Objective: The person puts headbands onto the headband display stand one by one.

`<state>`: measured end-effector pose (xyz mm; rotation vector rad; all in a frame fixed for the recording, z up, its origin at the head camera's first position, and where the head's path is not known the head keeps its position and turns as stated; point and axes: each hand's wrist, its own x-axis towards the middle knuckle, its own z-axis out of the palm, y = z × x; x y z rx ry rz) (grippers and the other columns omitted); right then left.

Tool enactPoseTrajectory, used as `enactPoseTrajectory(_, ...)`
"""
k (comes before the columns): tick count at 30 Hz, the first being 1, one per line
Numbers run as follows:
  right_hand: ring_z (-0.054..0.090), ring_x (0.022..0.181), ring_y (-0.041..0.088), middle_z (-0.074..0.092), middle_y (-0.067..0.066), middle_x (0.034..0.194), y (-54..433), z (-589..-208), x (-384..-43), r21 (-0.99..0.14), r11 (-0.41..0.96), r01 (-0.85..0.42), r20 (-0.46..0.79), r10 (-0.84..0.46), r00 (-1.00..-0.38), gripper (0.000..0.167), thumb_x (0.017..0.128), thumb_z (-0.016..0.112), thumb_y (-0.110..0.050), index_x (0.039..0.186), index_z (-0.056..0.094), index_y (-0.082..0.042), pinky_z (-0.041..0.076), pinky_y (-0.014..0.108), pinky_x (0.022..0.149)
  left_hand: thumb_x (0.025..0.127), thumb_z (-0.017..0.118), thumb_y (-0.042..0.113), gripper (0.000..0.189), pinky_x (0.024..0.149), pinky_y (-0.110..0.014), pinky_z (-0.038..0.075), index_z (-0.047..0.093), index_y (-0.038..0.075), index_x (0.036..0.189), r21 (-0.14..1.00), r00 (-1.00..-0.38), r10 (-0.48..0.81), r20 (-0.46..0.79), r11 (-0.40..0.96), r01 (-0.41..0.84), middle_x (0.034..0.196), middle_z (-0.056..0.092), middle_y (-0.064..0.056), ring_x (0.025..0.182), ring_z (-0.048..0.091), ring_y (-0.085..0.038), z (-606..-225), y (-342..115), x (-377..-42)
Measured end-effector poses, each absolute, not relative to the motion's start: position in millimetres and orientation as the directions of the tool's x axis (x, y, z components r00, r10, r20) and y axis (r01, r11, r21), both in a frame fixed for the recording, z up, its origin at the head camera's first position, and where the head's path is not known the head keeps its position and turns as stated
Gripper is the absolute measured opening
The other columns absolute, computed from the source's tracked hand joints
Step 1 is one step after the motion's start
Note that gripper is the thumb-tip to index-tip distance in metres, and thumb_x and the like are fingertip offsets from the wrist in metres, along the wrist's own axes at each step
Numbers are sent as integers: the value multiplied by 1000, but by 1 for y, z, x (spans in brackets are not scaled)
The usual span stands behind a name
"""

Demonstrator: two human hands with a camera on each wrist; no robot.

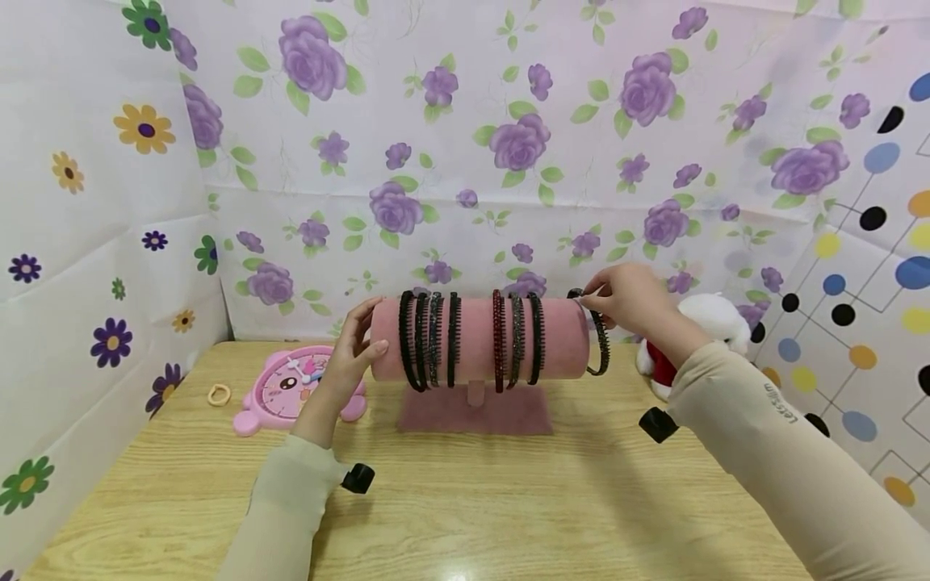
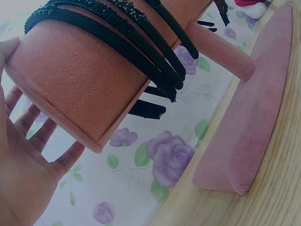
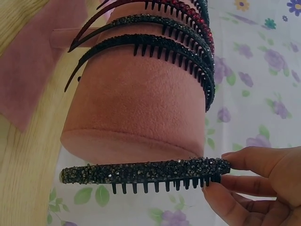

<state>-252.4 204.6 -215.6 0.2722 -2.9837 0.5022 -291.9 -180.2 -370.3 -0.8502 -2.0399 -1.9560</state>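
A pink padded headband stand [image 1: 475, 347] carries several black headbands [image 1: 452, 339] and a dark red one [image 1: 498, 339] round its roll. My left hand [image 1: 356, 347] grips the roll's left end, thumb in front and fingers behind. In the left wrist view its fingers [image 2: 68, 157] spread along the end's rim. Off the roll's right end, my right hand [image 1: 632, 298] pinches a black headband [image 3: 141, 172] by one side between thumb and fingers. Dark sparkling stones cover this headband, and short comb teeth line its edge. It hangs right beside the roll's end face.
A pink cartoon clock [image 1: 283, 395] lies at the left behind my left forearm. Left of it is a small tan ring [image 1: 219, 394]. A white plush toy [image 1: 715, 323] with red stands behind my right wrist. Flowered cloth [image 1: 465, 121] hangs behind the wooden table [image 1: 472, 500].
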Motion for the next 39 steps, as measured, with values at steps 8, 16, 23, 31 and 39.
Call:
enactPoseTrajectory(8,65,57,12,73,16,86,198,-222,-253,-331,918,-219,147,-179,-973,28,92,62,-20,107,69,2,54,34,69,94,48,9,63,104,-26,33,25,21,151,856,-819,273,505,-32,517,156,28,-7,137,32,-5,-370,-179,-290)
enactPoseTrajectory(16,64,58,12,72,14,85,193,-228,-252,-329,925,-193,153,-150,-977,27,93,62,-21,103,69,3,54,38,73,94,48,9,62,106,-32,31,25,21,151,856,-820,280,500,-14,517,157,27,-5,140,29,-9,-369,-180,-290)
enactPoseTrajectory(23,69,73,22,72,19,95,184,-228,-253,-322,932,-165,155,-120,-981,27,93,62,-22,101,70,2,54,42,79,95,47,10,62,108,-41,28,24,23,151,856,-822,283,495,4,517,157,26,-3,142,26,-12,-372,-184,-292)
enactPoseTrajectory(31,68,77,26,70,20,100,180,-226,-255,-354,924,-142,145,-95,-985,28,92,63,-24,103,70,2,54,43,80,95,48,10,62,105,-32,31,25,22,151,853,-819,279,501,-1,521,156,27,-6,139,29,-6,-372,-183,-292)
enactPoseTrajectory(39,67,61,18,71,19,97,188,-227,-252,-353,917,-186,152,-140,-978,38,92,62,-33,109,69,0,54,34,65,95,49,12,62,106,-31,32,25,21,151,850,-814,283,508,-12,526,156,27,-5,139,29,-7,-370,-181,-291)
